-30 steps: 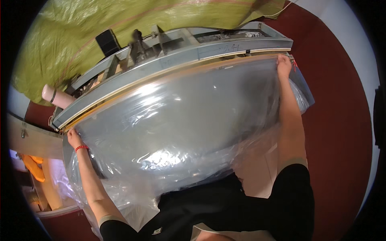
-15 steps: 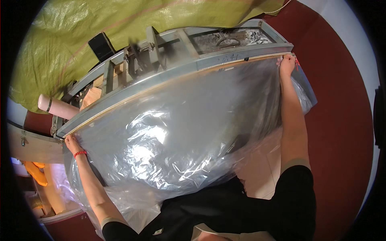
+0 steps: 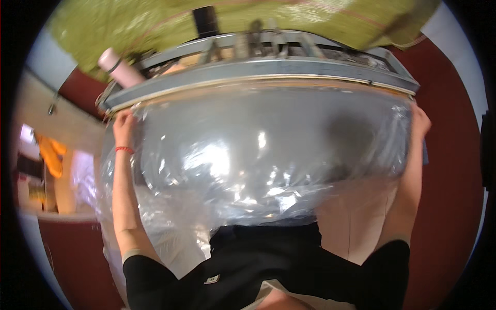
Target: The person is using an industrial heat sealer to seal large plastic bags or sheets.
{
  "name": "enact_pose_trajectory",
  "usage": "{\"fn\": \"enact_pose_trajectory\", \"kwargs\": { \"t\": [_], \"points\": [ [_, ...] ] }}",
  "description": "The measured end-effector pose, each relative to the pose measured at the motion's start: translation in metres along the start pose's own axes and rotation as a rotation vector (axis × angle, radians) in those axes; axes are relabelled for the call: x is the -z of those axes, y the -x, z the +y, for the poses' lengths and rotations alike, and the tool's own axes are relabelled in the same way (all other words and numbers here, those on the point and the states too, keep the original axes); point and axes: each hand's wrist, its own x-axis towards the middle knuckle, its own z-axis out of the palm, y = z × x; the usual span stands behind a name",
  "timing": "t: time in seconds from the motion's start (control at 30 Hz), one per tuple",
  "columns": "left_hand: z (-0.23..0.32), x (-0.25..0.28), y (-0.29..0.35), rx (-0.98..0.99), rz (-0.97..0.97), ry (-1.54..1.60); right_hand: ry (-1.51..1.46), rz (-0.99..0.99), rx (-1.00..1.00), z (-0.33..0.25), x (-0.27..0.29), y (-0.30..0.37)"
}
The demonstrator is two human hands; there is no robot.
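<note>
A wide sheet of clear plastic film (image 3: 274, 150) hangs in shiny folds between my arms, spread over a grey surface along the near side of a long metal frame (image 3: 248, 70). My left hand (image 3: 125, 126), with a red bracelet (image 3: 125, 150) at the wrist, pinches the film just below the frame's left corner. Close under the right corner, my right hand (image 3: 421, 121) is closed at the film's other edge; its fingertips are partly hidden. A thin pale strip (image 3: 268, 77) runs along the frame's near edge, above the film.
A pink bottle (image 3: 121, 70) leans at the frame's left end. Behind the frame lies a yellow-green woven tarp (image 3: 310, 18) with a dark phone-like slab (image 3: 205, 21). An opening at left shows orange items (image 3: 51, 157). Dark red wall panelling (image 3: 449, 155) stands at right.
My view has turned, so the frame now appears more level. Both hands have come slightly down from the frame's edge toward me, still holding the plastic film.
</note>
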Motion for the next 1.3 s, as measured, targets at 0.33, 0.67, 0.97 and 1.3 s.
{"fn": "enact_pose_trajectory", "kwargs": {
  "t": [0.33,0.67,0.97,1.3],
  "points": [
    [0.107,0.025,0.111,-0.003,-0.126,0.252,-0.304,-0.146,0.428,-0.248,-0.058,0.158],
    [0.136,0.065,0.144,-0.110,-0.233,-0.041,-0.692,-1.553,0.499,-0.408,-0.160,0.348],
    [0.043,0.077,0.218,0.280,-0.883,-0.224,-0.229,-0.668,0.123,-0.190,-0.081,0.176],
    [-0.006,0.250,0.091,-0.138,-0.003,-1.082,0.132,0.057,-0.092,0.126,0.128,0.003]
  ]
}}
